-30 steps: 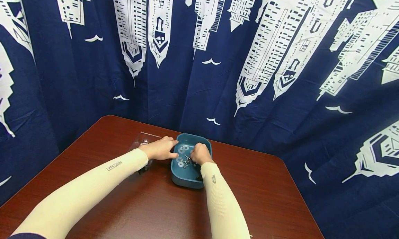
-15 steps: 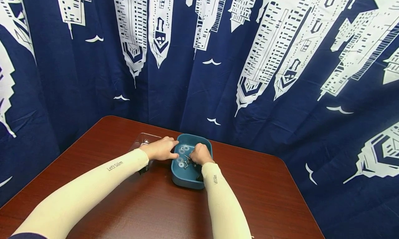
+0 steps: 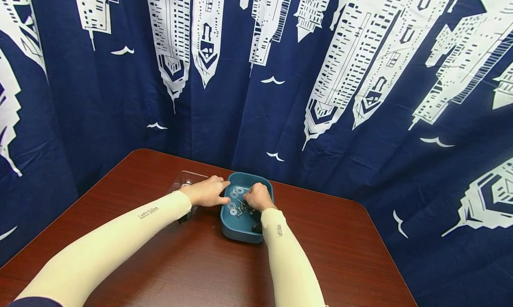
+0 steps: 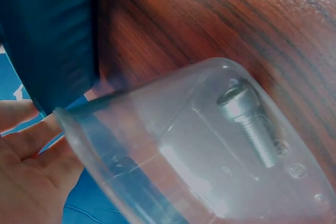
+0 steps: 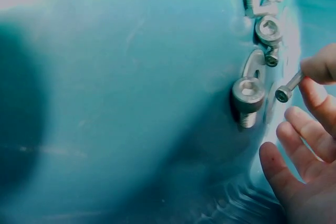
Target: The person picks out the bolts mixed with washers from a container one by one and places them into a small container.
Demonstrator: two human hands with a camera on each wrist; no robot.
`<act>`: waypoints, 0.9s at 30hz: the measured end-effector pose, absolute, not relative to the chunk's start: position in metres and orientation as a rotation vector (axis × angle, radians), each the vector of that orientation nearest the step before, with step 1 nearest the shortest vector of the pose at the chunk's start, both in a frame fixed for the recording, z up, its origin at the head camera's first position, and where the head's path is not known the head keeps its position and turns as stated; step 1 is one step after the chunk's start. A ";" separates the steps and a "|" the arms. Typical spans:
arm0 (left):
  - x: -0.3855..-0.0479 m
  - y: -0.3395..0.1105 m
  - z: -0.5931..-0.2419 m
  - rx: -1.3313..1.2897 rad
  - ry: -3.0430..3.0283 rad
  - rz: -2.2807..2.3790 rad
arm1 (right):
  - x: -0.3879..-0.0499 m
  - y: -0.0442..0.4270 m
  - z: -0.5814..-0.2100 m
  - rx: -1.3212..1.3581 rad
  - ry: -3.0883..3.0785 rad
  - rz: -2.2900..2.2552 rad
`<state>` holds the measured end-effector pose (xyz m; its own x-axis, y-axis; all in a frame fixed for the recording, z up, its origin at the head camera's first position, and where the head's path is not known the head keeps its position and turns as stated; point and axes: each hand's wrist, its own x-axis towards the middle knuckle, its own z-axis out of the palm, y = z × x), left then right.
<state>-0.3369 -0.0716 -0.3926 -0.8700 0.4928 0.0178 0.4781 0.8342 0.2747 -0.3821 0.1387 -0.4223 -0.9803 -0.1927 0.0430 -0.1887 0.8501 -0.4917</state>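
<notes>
A blue tray holds bolts and washers. Inside it, my right hand pinches a small socket-head screw between thumb and forefinger, the other fingers loosely spread. Larger bolts lie by the tray's side in the right wrist view. My left hand touches the tray's left rim with its fingers extended. Beneath that wrist stands a clear plastic container, partly hidden by the arm; a silver bolt lies in it in the left wrist view.
The brown table extends around both containers. Behind it hangs a navy curtain with white building shapes. Both forearms, in pale sleeves, reach in from the front.
The right wrist has shifted very slightly to the right within the tray. The left hand keeps its place on the rim.
</notes>
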 end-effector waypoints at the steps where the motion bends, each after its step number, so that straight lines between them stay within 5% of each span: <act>1: -0.337 -0.072 -0.393 0.781 2.958 0.423 | -0.382 0.139 -0.421 -0.324 3.019 -0.809; 27: -0.337 -0.073 -0.389 0.827 2.989 0.375 | -0.378 0.129 -0.382 -0.566 3.021 -1.026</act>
<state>-0.3374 -0.0727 -0.3890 -0.8597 0.5086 0.0467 0.5044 0.8311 0.2343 -0.3777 0.1294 -0.3821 -0.9344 -0.2937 0.2018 -0.3558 0.7391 -0.5719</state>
